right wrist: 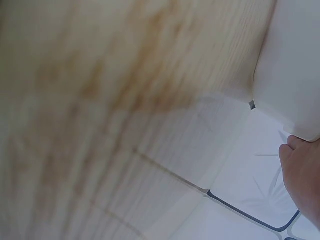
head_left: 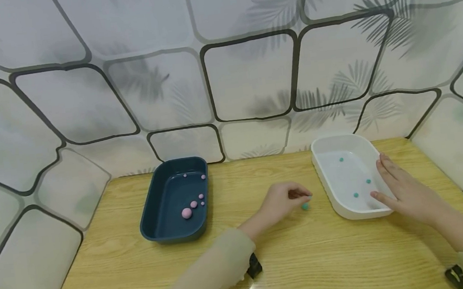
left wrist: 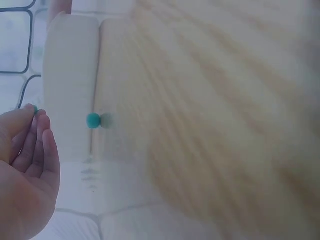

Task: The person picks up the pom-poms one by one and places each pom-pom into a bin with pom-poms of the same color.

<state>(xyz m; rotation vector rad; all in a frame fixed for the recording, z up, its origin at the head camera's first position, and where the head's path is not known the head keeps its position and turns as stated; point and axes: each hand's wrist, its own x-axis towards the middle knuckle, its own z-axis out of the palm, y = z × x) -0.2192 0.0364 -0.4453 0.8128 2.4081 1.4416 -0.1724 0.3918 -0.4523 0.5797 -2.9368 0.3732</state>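
My left hand (head_left: pixel 306 197) hovers over the wooden table (head_left: pixel 269 263) just left of a white tray (head_left: pixel 332 139), its curled fingertips pinching a tiny teal bead (head_left: pixel 309 197). The left wrist view shows that bead (left wrist: pixel 35 109) at my fingertips (left wrist: pixel 42 116). A larger teal ball (head_left: pixel 305 206) lies on the table under the hand, close to the tray's wall (left wrist: pixel 70 75); it is also in the left wrist view (left wrist: pixel 93 120). My right hand (head_left: pixel 383 176) rests with straight fingers on the tray's right rim. Three teal beads (head_left: pixel 356 195) lie in the tray.
A dark blue tray (head_left: pixel 151 204) stands at the left of the table, holding several pink balls (head_left: pixel 186 213) of different sizes. A patterned backdrop (head_left: pixel 250 76) walls in the table at the back and both sides. The right wrist view shows only the blurred table, the tray corner (right wrist: pixel 290 65) and my hand (right wrist: pixel 302 175).
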